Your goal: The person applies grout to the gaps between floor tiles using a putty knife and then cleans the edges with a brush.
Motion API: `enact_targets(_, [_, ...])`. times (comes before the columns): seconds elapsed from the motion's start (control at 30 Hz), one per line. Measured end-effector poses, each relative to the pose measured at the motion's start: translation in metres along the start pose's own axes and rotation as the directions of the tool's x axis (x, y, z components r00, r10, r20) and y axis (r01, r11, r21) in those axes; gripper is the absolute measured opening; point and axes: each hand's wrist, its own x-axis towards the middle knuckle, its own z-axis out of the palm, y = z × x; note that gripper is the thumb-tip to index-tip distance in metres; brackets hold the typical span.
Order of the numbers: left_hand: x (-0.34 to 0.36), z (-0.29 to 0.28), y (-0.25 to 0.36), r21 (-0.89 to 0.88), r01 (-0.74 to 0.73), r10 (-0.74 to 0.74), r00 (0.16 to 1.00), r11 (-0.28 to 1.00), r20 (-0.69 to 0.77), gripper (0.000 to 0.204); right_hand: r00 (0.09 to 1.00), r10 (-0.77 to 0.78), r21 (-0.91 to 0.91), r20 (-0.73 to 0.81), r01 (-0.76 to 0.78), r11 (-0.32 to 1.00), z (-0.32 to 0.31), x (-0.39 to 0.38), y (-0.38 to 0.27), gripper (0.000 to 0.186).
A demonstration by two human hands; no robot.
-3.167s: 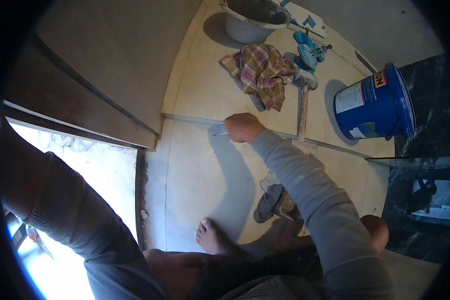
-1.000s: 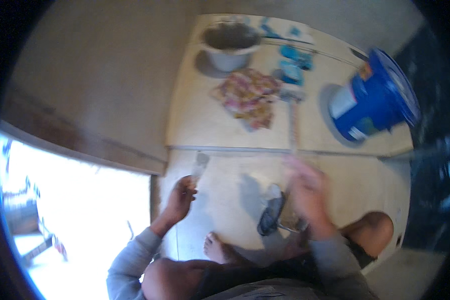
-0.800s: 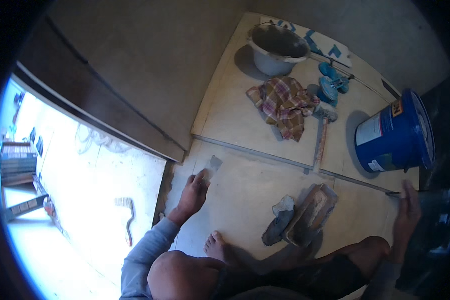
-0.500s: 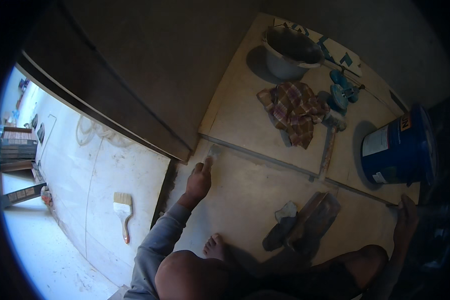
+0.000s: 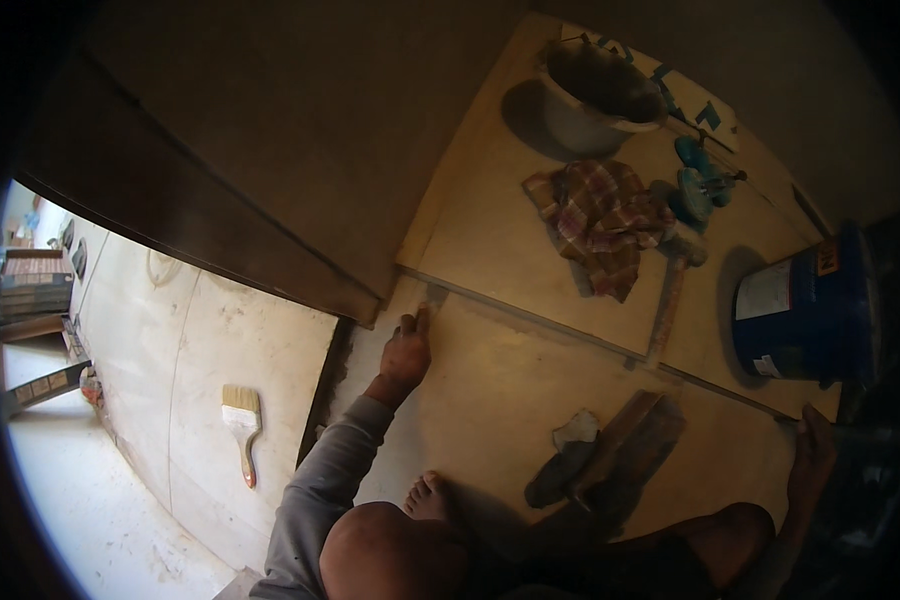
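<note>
My left hand (image 5: 407, 355) is low over the pale floor tile (image 5: 480, 350), close to the corner by the dark door panel. Its index finger reaches toward a small greyish patch (image 5: 434, 296) at the tile joint, while the other fingers are curled. Whatever those fingers may hold is hidden. On the far right, my right hand (image 5: 815, 445) rests with its fingers stretched out at the tile's edge, just below a blue bucket (image 5: 802, 315). Between my hands lie a dark, dusty trough-shaped piece (image 5: 635, 440) and a pale scrap (image 5: 576, 430).
A checked cloth (image 5: 605, 220), a pale pail (image 5: 585, 125), teal suction cups (image 5: 694, 192) and a mallet-like tool (image 5: 672, 290) sit on the far tiles. Left of the dark gap lies a paintbrush (image 5: 241, 420). A brown door panel (image 5: 220, 190) stands at upper left. My bare foot (image 5: 427, 497) is nearby.
The view has shifted slightly, and the far objects appear further right. My left hand stays by the same joint, with its fingers moved slightly. My right hand remains near the bucket.
</note>
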Motion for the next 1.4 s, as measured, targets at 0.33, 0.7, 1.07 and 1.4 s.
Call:
enact_targets(0.33, [0.005, -0.023, 0.015, 0.019, 0.073, -0.076, 0.984, 0.997, 0.164, 0.058, 0.998, -0.051, 0.006, 0.033, 0.051, 0.999, 0.005, 0.005, -0.009, 0.027])
enact_targets(0.7, [0.0, -0.012, 0.009, -0.055, 0.112, -0.114, 0.993, 0.992, -0.039, 0.056, 0.998, 0.013, 0.029, 0.056, -0.015, 0.999, 0.002, 0.002, -0.003, 0.029])
enact_targets(1.07, [0.014, -0.024, -0.013, 0.074, -0.053, 0.051, 0.998, 0.996, 0.034, 0.048, 0.996, -0.076, 0.012, 0.055, 0.075, 0.997, -0.002, -0.001, 0.003, 0.028])
enact_targets(1.4, [0.001, -0.005, 0.026, -0.009, 0.005, -0.005, 0.999, 1.0, -0.054, 0.055, 0.997, 0.015, 0.104, 0.079, -0.023, 0.994, -0.008, -0.003, 0.003, 0.03])
